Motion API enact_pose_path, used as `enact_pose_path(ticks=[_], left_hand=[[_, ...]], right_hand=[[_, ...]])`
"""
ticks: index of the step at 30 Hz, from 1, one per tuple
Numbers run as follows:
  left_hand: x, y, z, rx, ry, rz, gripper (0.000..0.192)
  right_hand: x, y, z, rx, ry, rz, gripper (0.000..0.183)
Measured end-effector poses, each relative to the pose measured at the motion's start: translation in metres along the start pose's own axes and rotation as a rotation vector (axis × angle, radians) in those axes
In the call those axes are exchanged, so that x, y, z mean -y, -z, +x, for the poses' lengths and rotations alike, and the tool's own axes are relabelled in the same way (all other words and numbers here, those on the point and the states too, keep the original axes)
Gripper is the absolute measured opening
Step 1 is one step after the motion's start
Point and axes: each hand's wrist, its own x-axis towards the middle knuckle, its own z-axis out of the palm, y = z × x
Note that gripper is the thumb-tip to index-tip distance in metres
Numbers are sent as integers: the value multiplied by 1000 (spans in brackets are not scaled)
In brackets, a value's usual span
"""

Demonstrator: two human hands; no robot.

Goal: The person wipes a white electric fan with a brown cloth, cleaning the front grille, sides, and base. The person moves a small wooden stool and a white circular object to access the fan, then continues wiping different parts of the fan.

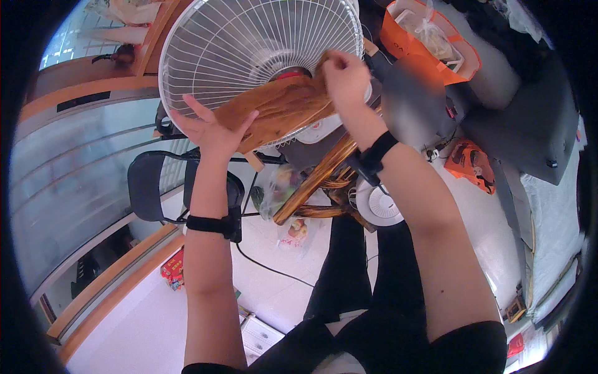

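An orange-brown cloth [280, 105] is stretched between my two hands, in front of the white wire grille [224, 46] of an electric fan. My right hand [343, 77] pinches its bunched right end with curled fingers. My left hand [212, 126] is raised at the cloth's left end, its fingers spread; its palm is at the cloth's edge, and no grip shows. The lower rim of the fan grille and part of its hub are hidden behind the cloth.
Below the fan stands a varnished wooden piece [317, 180]. A white round fan base or appliance [379, 203] is near my legs. A black folding chair [147, 187] stands left, an orange bag [420, 42] upper right, another orange bag [471, 166] on the floor. A black cable [275, 270] crosses the floor.
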Motion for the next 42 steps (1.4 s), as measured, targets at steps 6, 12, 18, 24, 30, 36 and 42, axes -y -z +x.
enact_pose_path(ticks=[6,12,18,24,30,36,42], left_hand=[[-3,3,-2,38,47,-14,143],[-3,5,-1,33,22,-17,143],[-5,5,-3,57,50,25,144],[-5,6,-3,66,70,-23,145],[-8,6,-5,-36,-43,46,143],[-6,5,-3,-48,-36,26,143],[-3,5,-7,-43,-34,-9,143]], right_hand=[[-4,-1,21,-25,138,-55,15],[-16,0,-2,131,279,-117,20],[-21,7,37,-53,-102,-150,18],[-26,1,-7,160,273,-103,19],[-20,2,27,-197,-6,-104,14],[-15,-7,-6,81,73,-61,19],[-15,-3,-16,-89,-196,43,20]])
